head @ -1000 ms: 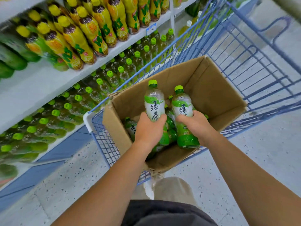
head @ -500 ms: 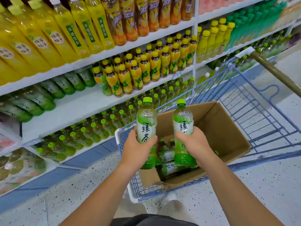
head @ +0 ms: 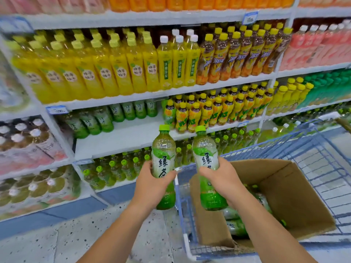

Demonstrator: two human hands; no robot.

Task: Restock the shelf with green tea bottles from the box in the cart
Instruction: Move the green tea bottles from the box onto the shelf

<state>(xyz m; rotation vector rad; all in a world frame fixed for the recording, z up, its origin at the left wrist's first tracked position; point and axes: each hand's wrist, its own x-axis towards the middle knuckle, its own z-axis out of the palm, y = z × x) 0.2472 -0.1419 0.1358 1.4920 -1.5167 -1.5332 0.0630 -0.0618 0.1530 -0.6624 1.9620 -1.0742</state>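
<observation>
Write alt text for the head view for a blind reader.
A person's left hand and right hand each grip an upright green tea bottle, left bottle and right bottle, before a partly bare shelf. Below right, an open box in a blue cart holds more bottles.

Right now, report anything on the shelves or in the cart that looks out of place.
No spills or damage. The green tea shelf stands out: bottles sit only at its back. In the box, loose bottles lie sideways.
</observation>
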